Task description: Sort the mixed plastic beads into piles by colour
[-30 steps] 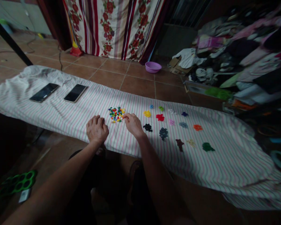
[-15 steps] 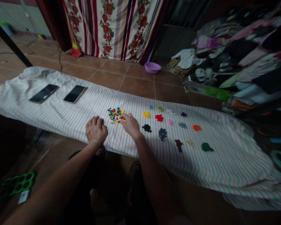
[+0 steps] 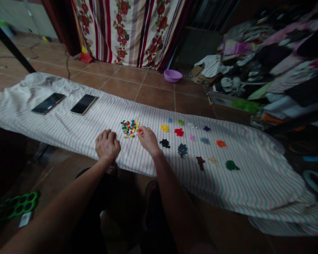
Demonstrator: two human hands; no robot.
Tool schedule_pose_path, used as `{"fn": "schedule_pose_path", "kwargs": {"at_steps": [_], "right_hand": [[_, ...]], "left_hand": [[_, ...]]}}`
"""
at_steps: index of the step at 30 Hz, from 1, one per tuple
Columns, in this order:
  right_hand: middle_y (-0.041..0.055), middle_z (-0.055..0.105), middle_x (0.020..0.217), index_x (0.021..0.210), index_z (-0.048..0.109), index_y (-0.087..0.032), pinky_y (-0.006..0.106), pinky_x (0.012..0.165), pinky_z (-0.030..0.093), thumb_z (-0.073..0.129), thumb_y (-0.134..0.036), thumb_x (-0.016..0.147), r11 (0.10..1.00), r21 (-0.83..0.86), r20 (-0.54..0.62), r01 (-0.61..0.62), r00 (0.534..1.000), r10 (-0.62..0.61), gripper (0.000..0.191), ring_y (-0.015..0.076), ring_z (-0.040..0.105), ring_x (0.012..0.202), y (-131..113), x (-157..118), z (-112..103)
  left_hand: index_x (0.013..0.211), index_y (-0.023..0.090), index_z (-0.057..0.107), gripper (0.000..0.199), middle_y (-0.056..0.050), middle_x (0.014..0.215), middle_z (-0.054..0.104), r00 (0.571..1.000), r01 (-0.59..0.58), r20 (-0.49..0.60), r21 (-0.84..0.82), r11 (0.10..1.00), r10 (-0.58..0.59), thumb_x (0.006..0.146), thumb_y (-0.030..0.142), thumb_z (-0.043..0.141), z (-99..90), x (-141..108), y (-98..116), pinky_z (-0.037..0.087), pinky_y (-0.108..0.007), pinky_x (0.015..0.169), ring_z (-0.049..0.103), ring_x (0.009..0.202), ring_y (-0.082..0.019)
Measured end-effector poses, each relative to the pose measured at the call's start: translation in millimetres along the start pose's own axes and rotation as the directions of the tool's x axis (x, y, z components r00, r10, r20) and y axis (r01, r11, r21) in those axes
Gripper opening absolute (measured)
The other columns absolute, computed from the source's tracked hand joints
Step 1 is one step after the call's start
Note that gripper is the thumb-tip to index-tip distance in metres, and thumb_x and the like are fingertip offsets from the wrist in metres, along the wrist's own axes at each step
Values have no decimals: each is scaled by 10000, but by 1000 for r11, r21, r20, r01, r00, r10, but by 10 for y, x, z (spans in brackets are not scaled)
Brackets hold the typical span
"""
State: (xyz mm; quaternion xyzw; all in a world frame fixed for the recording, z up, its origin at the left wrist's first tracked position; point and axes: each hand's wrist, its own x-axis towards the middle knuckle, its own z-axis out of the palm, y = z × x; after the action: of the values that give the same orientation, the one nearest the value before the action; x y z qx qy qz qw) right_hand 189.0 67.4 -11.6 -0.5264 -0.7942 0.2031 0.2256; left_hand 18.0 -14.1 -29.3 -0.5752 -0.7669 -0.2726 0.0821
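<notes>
My right hand [image 3: 148,139] is closed in a pinch at the right edge of a mixed pile of tiny coloured plastic pieces [image 3: 129,127]. A small piece seems to be between thumb and forefinger; its colour is unclear. Left of the pile, my left hand [image 3: 107,144] rests on the striped cloth [image 3: 82,135] with its fingers curled under. To the right lie single-colour heaps: yellow pieces [image 3: 164,128], red pieces [image 3: 179,132], black pieces [image 3: 164,143], dark grey pieces [image 3: 182,150], brown pieces [image 3: 200,163], orange pieces [image 3: 221,143], green pieces [image 3: 232,165] and several others.
Two phones, a left one [image 3: 48,103] and a right one [image 3: 84,104], lie on the cloth's left part. Behind the cloth are a purple basin [image 3: 172,76] and a floral curtain [image 3: 135,33]. Clothes [image 3: 235,49] are heaped at the right; a green plastic frame [image 3: 18,206] lies below left.
My right hand has drawn back slightly from the mixed pile, its fingertips still pinched. My left hand keeps its place on the cloth. The whole view has shifted a little.
</notes>
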Motion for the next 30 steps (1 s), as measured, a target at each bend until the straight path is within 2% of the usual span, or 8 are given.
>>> {"fn": "schedule_pose_path", "kwargs": {"at_steps": [7, 10, 15, 21, 30], "right_hand": [[59, 602, 954, 1017, 640, -230, 289, 849, 425, 436, -174, 887, 999, -12, -56, -37, 998, 36, 249, 177, 549, 951, 3, 24, 2], [48, 569, 959, 983, 666, -241, 274, 846, 428, 455, -202, 885, 1000, 0, -72, -17, 997, 16, 235, 163, 549, 925, -22, 39, 22], [43, 534, 1008, 992, 683, -260, 258, 824, 436, 483, -239, 890, 998, -36, -40, 43, 998, -45, 225, 152, 551, 916, -144, 31, 66], [57, 526, 1055, 1091, 656, -272, 263, 829, 433, 463, -258, 914, 987, -148, -1, 54, 999, -54, 262, 162, 539, 955, -249, 26, 65], [50, 537, 1052, 997, 662, -261, 267, 818, 431, 483, -244, 904, 984, -170, 5, 42, 999, -42, 202, 163, 541, 950, -296, 58, 80]], "left_hand": [[1020, 196, 615, 288, -108, 1229, 585, 1000, -1, -9, 0, 1000, 1, 797, 233, 436, 15, -2, -5, 345, -445, 974, 477, 1173, -280], [1005, 203, 619, 276, -101, 1222, 591, 1000, -3, -15, 8, 1000, 4, 789, 231, 449, 16, -2, -2, 350, -440, 970, 485, 1166, -278], [995, 201, 618, 266, -93, 1221, 597, 1000, -2, -21, 29, 1000, 3, 786, 233, 456, 1, 3, 8, 356, -424, 967, 497, 1151, -273], [1000, 196, 617, 268, -98, 1222, 596, 1000, -4, -19, 16, 1000, 5, 792, 231, 452, 13, 6, 0, 356, -428, 965, 494, 1161, -278], [980, 198, 619, 252, -97, 1211, 600, 999, -10, -33, 7, 1000, 10, 789, 221, 456, 19, 3, -5, 361, -426, 963, 490, 1166, -273]]}}
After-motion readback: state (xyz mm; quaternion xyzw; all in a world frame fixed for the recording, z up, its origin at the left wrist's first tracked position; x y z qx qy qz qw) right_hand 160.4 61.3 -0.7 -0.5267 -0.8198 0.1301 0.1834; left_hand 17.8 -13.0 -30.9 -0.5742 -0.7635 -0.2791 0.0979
